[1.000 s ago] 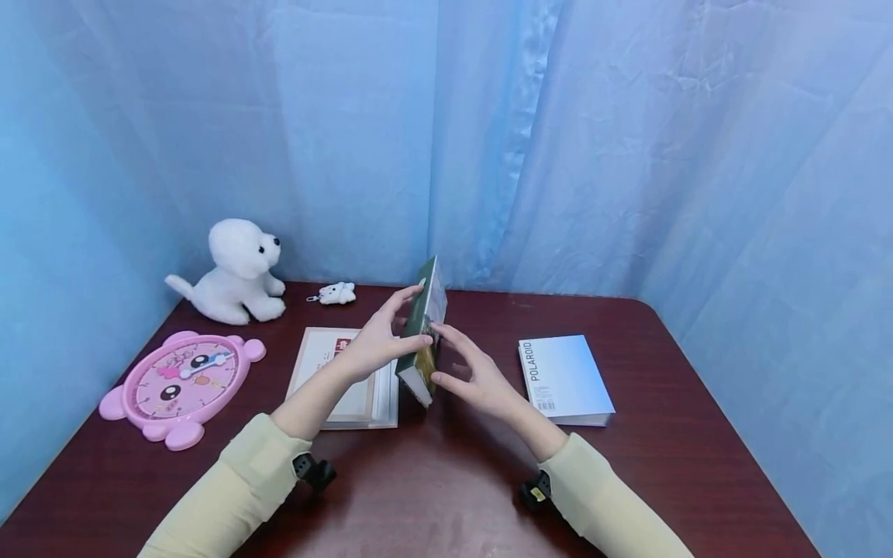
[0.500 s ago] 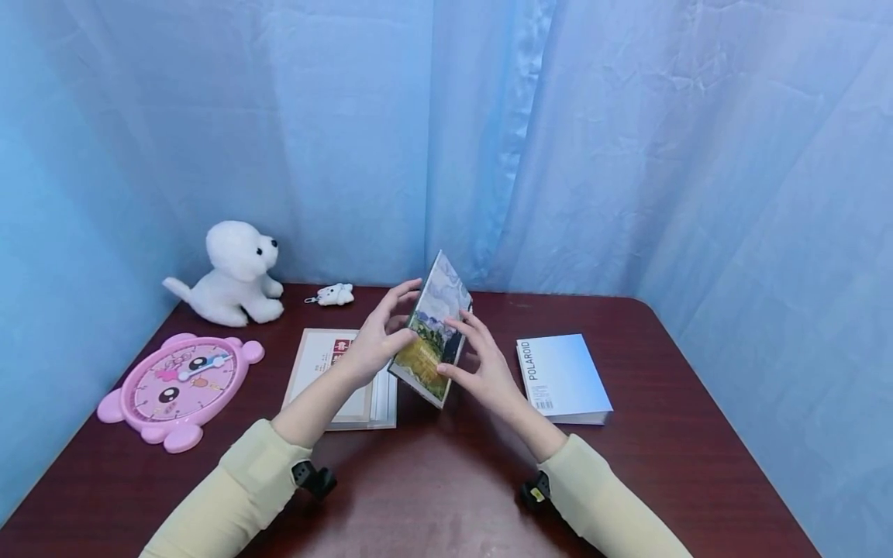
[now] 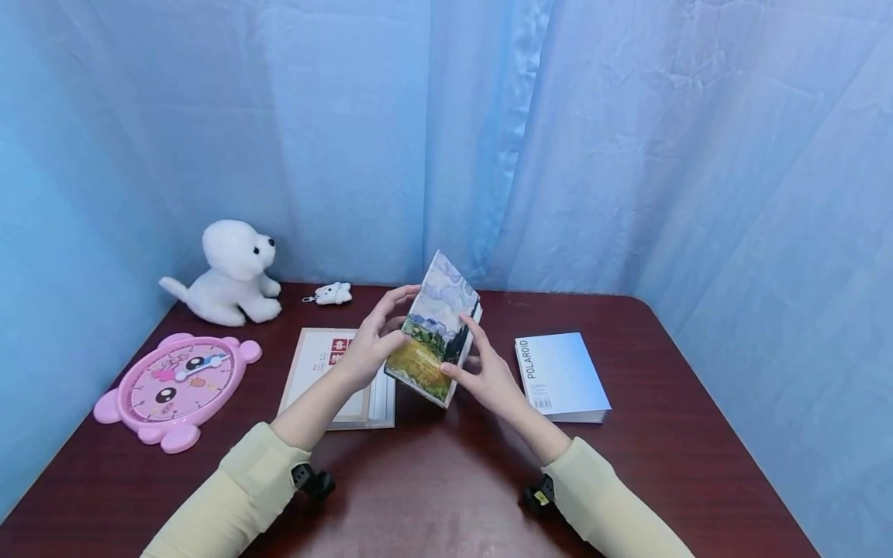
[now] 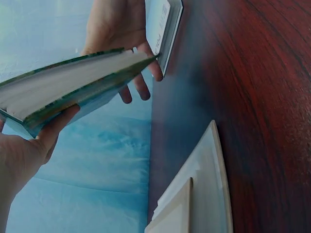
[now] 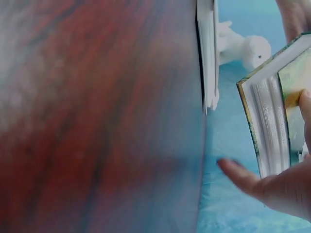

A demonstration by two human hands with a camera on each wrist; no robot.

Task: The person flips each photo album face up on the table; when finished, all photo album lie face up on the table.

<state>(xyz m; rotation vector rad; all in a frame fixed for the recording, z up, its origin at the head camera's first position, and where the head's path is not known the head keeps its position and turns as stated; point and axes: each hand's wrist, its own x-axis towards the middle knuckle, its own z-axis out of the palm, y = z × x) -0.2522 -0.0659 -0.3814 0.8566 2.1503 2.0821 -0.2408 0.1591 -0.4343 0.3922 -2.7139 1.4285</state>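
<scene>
Above the table, a thick book (image 3: 436, 333) with a painted landscape cover is tilted, its cover facing up. My left hand (image 3: 373, 345) grips its left side, thumb on the front cover and fingers behind. At the right side, my right hand (image 3: 488, 372) touches the cover with its index finger; the thumb is extended near the lower part. In the left wrist view the book (image 4: 73, 87) shows its white page edges, with my left hand (image 4: 24, 155) under it. The right wrist view shows the book (image 5: 265, 111) beside my right hand (image 5: 286, 187).
A framed white item (image 3: 310, 380) with red squares lies left of the book, and a POLAROID album (image 3: 565, 376) right. Farther left are a pink clock (image 3: 181, 384) and a white plush dog (image 3: 233, 271); a small plush keychain (image 3: 333, 293) lies near the back edge.
The book has turned from nearly edge-on, green side showing, so its painted cover faces the head camera. Both hands have stayed at its sides, the right shifting slightly right.
</scene>
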